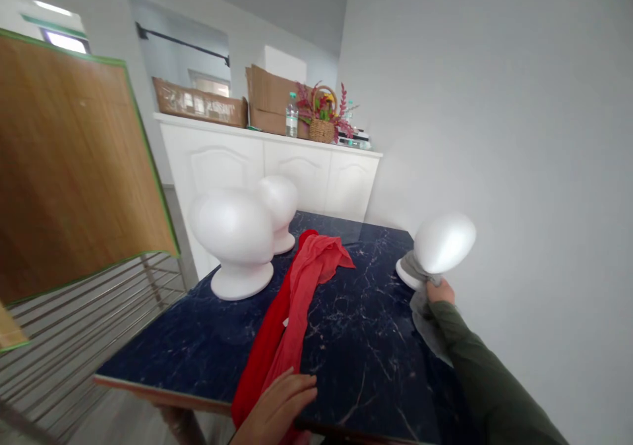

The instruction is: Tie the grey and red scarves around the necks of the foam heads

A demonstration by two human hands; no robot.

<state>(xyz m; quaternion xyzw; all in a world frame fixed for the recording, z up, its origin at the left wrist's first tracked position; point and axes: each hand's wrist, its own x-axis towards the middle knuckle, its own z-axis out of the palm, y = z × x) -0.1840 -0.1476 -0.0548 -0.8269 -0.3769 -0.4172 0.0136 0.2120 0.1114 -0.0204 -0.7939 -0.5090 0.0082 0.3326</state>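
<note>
Around the neck of a white foam mannequin head (442, 240) at the table's right side runs a grey scarf (420, 310), its loose end hanging down. My right hand (441, 292) is closed on this scarf just below the head. A red scarf (260, 353) and a lighter coral-red scarf (301, 293) lie lengthwise along the middle of the table, partly overlapping. My left hand (281, 405) is over their near end at the front edge, fingers stretched out; its thumb is partly cut off by the frame. Whether it touches the cloth I cannot tell.
Two more white mannequin heads, a near one (232, 227) and a farther one (279, 207), stand on the dark marbled table (366, 366). Behind is a white cabinet (222, 155) with cardboard boxes (271, 99), a bottle (291, 117) and a flower basket (321, 130). A wooden board (74, 168) stands left.
</note>
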